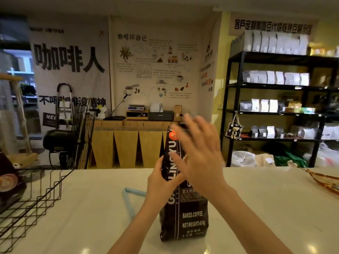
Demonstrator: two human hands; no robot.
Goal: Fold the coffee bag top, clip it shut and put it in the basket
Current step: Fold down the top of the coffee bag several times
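A tall black coffee bag (185,217) with white lettering stands upright on the white counter in front of me. My left hand (161,182) grips its left side at mid height. My right hand (198,153) is blurred, fingers spread, in front of the bag's upper part and hiding most of its top; whether it touches the bag I cannot tell. A light blue clip (131,198) lies on the counter just left of the bag, partly behind my left wrist. The black wire basket (36,195) stands at the counter's left end.
Dark coffee bags (9,184) lie inside the basket at far left. A striped cloth strap (322,180) lies at the right edge of the white counter (266,208). Behind it are brown cardboard boxes, a hand cart and black shelves of bags.
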